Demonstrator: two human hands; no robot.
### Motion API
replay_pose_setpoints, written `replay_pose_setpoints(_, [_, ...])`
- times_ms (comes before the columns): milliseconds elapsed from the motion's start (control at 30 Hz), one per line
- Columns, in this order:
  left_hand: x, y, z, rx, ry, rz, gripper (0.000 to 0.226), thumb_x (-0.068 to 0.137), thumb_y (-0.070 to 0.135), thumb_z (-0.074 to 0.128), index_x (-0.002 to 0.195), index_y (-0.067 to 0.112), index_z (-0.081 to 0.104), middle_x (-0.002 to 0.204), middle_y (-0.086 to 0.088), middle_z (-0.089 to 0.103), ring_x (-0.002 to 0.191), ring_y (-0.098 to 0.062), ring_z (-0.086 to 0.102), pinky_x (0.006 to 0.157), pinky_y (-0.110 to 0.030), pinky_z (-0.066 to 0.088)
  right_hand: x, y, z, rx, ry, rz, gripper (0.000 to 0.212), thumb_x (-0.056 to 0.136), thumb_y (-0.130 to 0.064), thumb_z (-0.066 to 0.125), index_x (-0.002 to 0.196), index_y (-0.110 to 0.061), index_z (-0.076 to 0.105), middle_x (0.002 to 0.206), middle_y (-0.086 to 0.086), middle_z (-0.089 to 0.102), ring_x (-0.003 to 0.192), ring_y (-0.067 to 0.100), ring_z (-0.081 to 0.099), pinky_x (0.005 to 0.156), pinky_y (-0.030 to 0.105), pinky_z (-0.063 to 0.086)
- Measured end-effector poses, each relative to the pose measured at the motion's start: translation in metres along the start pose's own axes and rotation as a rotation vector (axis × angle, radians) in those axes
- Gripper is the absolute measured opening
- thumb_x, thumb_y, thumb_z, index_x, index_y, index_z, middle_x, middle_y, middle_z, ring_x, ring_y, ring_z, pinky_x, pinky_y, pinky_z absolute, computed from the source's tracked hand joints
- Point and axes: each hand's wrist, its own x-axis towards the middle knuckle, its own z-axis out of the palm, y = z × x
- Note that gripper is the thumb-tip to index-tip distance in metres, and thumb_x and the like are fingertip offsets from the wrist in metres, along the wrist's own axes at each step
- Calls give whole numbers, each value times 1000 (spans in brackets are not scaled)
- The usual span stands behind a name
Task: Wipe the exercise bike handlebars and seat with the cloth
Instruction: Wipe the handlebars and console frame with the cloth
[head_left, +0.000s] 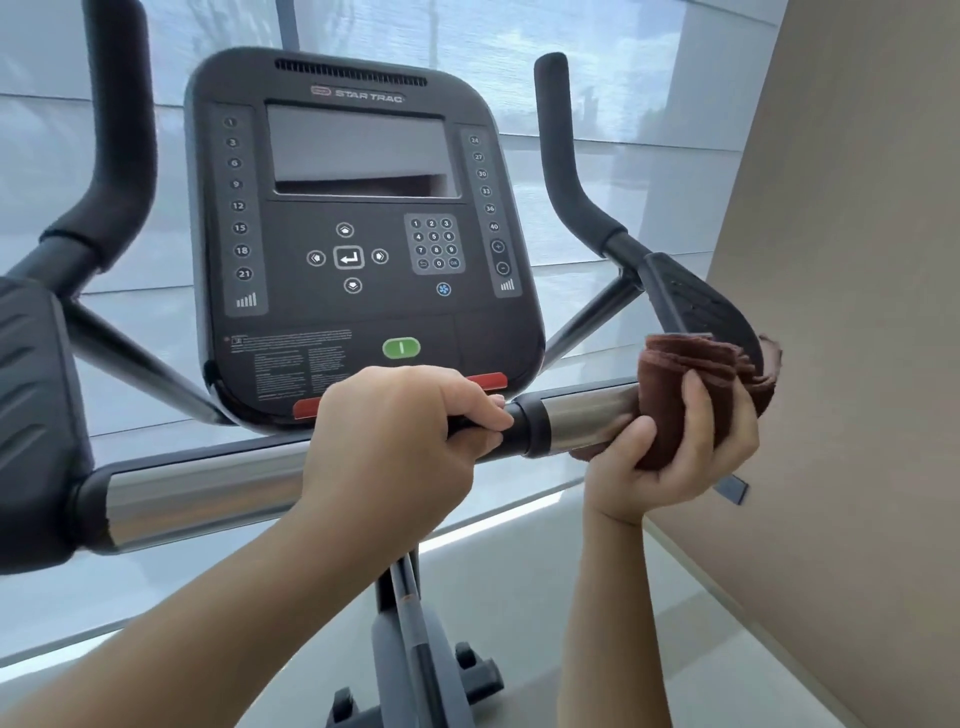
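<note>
The folded reddish-brown cloth (691, 395) is wrapped around the right end of the chrome-and-black horizontal handlebar (576, 415), gripped by the right hand (670, 457) with its fingers (698, 400) curled closed over it. The left hand (400, 441) clasps the bar's black middle, fingers closed. Wiping looks to be at the handlebar stage; the upright foam grips (556, 150) probably remain, and the seat, out of view, is likely still to do.

Bright, diffuse daylight through the window blinds (597, 67); soft shadows, wide-angle bending at edges, slight softness overall.
</note>
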Motion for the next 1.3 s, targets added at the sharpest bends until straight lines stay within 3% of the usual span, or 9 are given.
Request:
replay_pose_setpoints(200, [1,-1,3,5,32,37,19,66,14,79,68,33,74,73,17,72,74,-10,67,64,-22,46,-17,-39,6,-43,27,110,28,81,-21,47,103,-10,62,112,17,53,103,38,50,93,45,42])
replay_pose_setpoints(300, [0,-1,3,3,50,64,10,67,22,71,68,32,73,72,17,72,71,-8,67,60,-23,47,-20,-57,-1,-34,-137,33,28,82,-29,47,101,-17,62,109,12,56,102,37,52,86,51,46])
replay_pose_setpoints(467, [0,-2,5,-1,36,36,17,66,12,78,70,29,75,75,14,73,74,-10,68,60,-18,42,31,-17,-24,-59,-463,-282,28,81,-28,49,94,-14,67,93,15,67,85,33,60,82,38,46])
replay_pose_setpoints(600, [1,-1,6,-2,31,23,20,66,8,75,71,28,75,74,11,73,73,-15,67,57,-21,43,66,-13,-30,-163,-725,-156,29,79,-25,50,94,-11,71,93,12,68,86,30,60,79,42,48])
replay_pose_setpoints(733, [1,-1,4,11,21,65,20,65,6,74,68,26,74,68,8,71,64,-21,65,53,-24,44,63,-47,-29,-160,-899,-142,32,78,-32,51,101,-17,68,99,6,66,92,24,56,86,32,38])
replay_pose_setpoints(833, [2,-2,2,8,-8,56,17,69,12,72,75,28,74,75,9,72,69,-19,64,54,-22,38,77,-51,-31,-148,-1045,-113,37,78,-35,49,104,-18,68,102,4,66,92,25,58,85,40,44])
replay_pose_setpoints(967, [1,-1,-1,-27,-63,40,16,75,24,70,88,32,73,87,10,72,80,-16,63,61,-25,41,84,-55,-32,-290,-1047,49,43,79,-42,41,105,-21,67,107,3,63,99,27,53,86,44,41])
replay_pose_setpoints(1133, [-2,-2,-9,-81,-80,123,18,75,40,68,91,32,71,84,9,70,77,-13,61,57,-22,38,66,-81,-34,-339,-1053,24,38,82,-38,47,109,-19,66,110,8,63,100,30,50,82,47,47])
replay_pose_setpoints(1300, [-8,-10,-21,-349,-166,151,20,79,24,67,99,22,69,94,8,70,87,-10,62,73,-25,49,74,-99,-39,-361,-1062,28,33,80,-24,66,112,-16,65,108,12,61,95,33,49,76,42,53])
